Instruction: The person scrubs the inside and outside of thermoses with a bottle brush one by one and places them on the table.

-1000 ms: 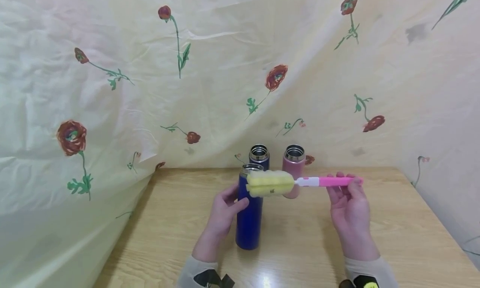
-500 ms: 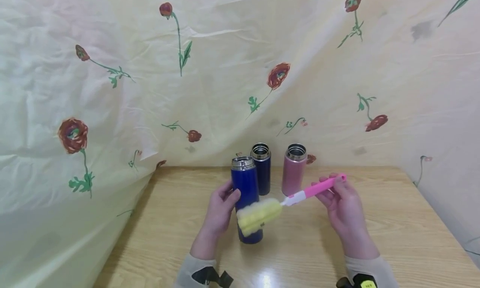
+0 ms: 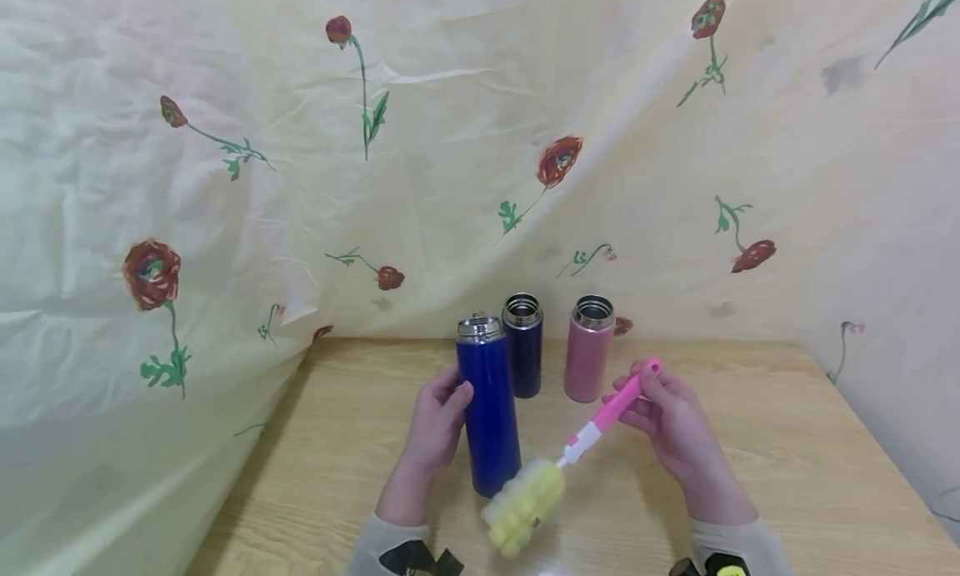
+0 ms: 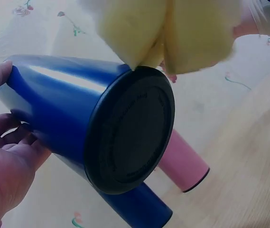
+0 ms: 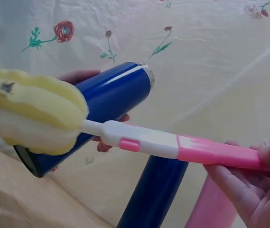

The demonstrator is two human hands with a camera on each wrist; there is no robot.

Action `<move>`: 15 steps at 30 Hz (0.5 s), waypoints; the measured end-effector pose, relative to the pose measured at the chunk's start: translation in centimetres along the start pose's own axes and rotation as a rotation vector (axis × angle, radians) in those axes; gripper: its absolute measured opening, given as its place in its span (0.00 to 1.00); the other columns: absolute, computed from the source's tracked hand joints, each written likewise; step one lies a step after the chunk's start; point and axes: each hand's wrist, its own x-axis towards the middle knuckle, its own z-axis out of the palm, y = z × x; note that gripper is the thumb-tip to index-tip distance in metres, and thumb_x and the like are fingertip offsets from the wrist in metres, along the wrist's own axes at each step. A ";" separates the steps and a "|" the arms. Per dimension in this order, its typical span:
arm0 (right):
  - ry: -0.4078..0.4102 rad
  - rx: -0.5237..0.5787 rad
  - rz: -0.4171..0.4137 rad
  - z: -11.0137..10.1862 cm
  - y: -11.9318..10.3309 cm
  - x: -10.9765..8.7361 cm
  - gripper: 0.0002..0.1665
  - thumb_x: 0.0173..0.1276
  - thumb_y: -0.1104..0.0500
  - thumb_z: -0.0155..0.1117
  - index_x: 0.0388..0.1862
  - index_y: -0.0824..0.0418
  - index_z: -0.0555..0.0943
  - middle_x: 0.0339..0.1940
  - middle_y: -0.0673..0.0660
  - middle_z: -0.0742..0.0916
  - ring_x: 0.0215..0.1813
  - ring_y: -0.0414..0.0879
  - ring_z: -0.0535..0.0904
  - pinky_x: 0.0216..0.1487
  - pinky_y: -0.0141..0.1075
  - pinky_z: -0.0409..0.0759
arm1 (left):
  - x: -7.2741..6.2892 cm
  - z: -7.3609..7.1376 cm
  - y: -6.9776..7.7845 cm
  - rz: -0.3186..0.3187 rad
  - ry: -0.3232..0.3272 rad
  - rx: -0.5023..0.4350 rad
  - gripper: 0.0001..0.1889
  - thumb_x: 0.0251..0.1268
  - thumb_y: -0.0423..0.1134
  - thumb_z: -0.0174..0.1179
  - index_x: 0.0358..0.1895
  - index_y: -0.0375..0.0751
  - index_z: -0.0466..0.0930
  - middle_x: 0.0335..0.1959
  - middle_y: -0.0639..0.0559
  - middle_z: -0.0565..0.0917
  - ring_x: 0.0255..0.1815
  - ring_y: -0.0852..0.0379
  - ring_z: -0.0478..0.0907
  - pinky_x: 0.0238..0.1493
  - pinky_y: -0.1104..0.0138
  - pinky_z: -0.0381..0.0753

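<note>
My left hand (image 3: pixel 437 420) grips a tall blue thermos bottle (image 3: pixel 489 418) by its side, lidless, its steel neck upward and slightly tilted left. The black base of that bottle (image 4: pixel 132 135) faces the left wrist camera, raised off the table. Between thumb and fingers, my right hand (image 3: pixel 670 422) pinches the pink end of a bottle brush (image 3: pixel 618 401). Its yellow and white sponge head (image 3: pixel 527 506) points down and left, near the foot of the blue bottle. In the right wrist view the sponge head (image 5: pixel 35 111) overlaps the bottle.
Behind the held bottle stand a dark blue thermos (image 3: pixel 524 347) and, to its right, a pink thermos (image 3: pixel 588 351), both lidless. They stand on a wooden table (image 3: pixel 795 443) near its back edge. A flower-patterned cloth (image 3: pixel 450 142) hangs behind and along the sides.
The brush has swung from level, with its sponge by the bottle's neck, to pointing down and left beside the base. The blue bottle has shifted slightly left and tilted.
</note>
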 end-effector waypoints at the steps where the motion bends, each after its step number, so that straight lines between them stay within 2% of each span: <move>1: 0.016 0.002 0.006 0.0 0.0 0.0 0.13 0.90 0.55 0.48 0.49 0.58 0.80 0.42 0.52 0.90 0.46 0.48 0.92 0.51 0.41 0.90 | 0.0 0.0 0.0 0.001 -0.005 -0.002 0.29 0.82 0.38 0.58 0.74 0.19 0.68 0.57 0.49 0.87 0.53 0.54 0.86 0.54 0.60 0.88; 3: 0.052 0.043 0.016 -0.1 -0.1 0.0 0.13 0.89 0.53 0.49 0.50 0.57 0.79 0.43 0.52 0.89 0.47 0.48 0.92 0.52 0.40 0.90 | 0.0 0.0 -0.1 0.005 -0.018 -0.005 0.27 0.81 0.37 0.58 0.73 0.20 0.69 0.56 0.49 0.87 0.52 0.54 0.86 0.54 0.60 0.88; 5: 0.082 0.133 0.009 -0.1 -0.3 0.1 0.13 0.89 0.53 0.50 0.51 0.58 0.79 0.43 0.53 0.89 0.48 0.49 0.92 0.54 0.40 0.89 | 0.0 0.1 -0.1 0.013 -0.036 -0.013 0.25 0.81 0.36 0.56 0.73 0.23 0.71 0.56 0.49 0.87 0.53 0.54 0.86 0.54 0.61 0.88; 11: 0.142 0.548 -0.096 -0.1 -1.0 0.0 0.11 0.87 0.58 0.51 0.51 0.64 0.78 0.46 0.59 0.88 0.50 0.55 0.91 0.58 0.43 0.87 | -0.1 0.2 -0.4 0.014 -0.092 -0.072 0.20 0.80 0.35 0.54 0.69 0.33 0.78 0.55 0.51 0.88 0.50 0.57 0.86 0.51 0.63 0.89; 15: 0.237 0.774 -0.107 -0.1 -1.5 -0.5 0.08 0.85 0.59 0.55 0.51 0.64 0.77 0.47 0.61 0.85 0.51 0.59 0.90 0.61 0.45 0.86 | -0.2 0.6 -0.7 -0.003 -0.115 -0.030 0.25 0.78 0.34 0.53 0.72 0.22 0.72 0.55 0.52 0.87 0.50 0.59 0.85 0.51 0.65 0.88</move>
